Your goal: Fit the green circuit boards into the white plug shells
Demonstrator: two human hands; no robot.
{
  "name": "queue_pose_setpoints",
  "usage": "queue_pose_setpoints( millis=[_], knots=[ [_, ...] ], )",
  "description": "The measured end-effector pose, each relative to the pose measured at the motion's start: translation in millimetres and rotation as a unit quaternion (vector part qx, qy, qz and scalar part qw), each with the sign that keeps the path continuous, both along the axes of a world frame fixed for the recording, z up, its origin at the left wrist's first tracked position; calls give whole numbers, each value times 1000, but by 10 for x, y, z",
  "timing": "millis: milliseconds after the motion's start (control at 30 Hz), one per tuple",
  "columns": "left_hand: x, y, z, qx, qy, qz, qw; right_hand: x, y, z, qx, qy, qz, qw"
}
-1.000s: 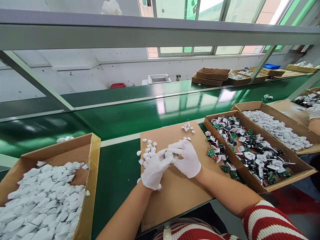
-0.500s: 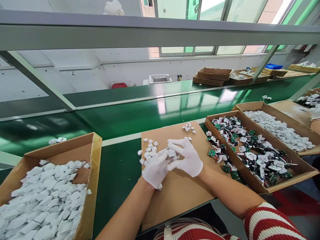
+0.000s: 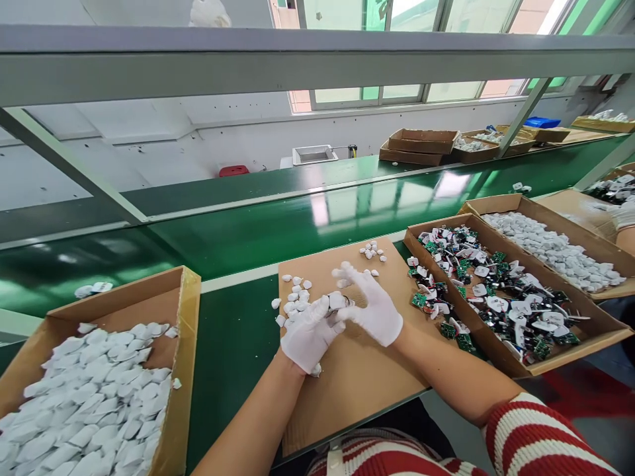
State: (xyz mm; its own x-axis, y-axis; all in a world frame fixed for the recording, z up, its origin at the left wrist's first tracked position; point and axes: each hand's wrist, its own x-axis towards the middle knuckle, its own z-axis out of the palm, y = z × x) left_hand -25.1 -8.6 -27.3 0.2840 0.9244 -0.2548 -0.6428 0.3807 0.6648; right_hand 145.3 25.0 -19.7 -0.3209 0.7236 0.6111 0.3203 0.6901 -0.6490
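Observation:
Both of my hands wear white gloves and meet over a brown cardboard sheet [image 3: 357, 377]. Between the thumb and fingers of my left hand [image 3: 308, 337] is a white plastic housing [image 3: 338, 301], with a thin dark wire showing at its right edge. My right hand [image 3: 371, 305] has its fingers apart, its lower fingers close to the housing; whether they touch it I cannot tell. Small white plastic caps [image 3: 297, 301] lie loose beside my left hand. A second small group of caps [image 3: 372, 250] lies at the sheet's far edge.
At left stands a cardboard box [image 3: 191, 344] of white plastic pieces. To the right are a box [image 3: 590, 357] of green circuit boards with white parts and another box [image 3: 536, 201] of white pieces. Loose boards [image 3: 419, 299] lie beside the sheet. Another person's gloved hand [image 3: 622, 215] shows at far right.
My right hand's upper fingers have lifted away from the housing and spread, leaving more of it and its wire visible. My left hand keeps its hold. The camera view has shifted slightly.

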Motion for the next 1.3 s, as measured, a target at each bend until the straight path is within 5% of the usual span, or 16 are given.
queue_pose_setpoints(
  millis=[267,467,567,833,1033,1167,1300],
  knots=[
    [93,1,-43,-20,-26,25,999,-70,-49,10,-83,13,-31,996],
    [90,19,-52,3,-37,46,998,-125,-65,-58,128,-54,-28,990],
    [65,45,-21,32,-27,33,999,-153,-76,-91,169,-76,-22,983],
    [-39,25,55,34,5,-8,999,-52,-36,-60,-54,31,24,998],
    [-26,2,-20,21,15,-50,998,12,-19,69,-16,12,48,999],
    [-35,15,-50,11,16,-63,998,-18,-26,106,-43,-26,25,998],
    [-56,45,-5,-12,-18,-49,999,23,34,121,-104,-32,88,990]
  ],
)
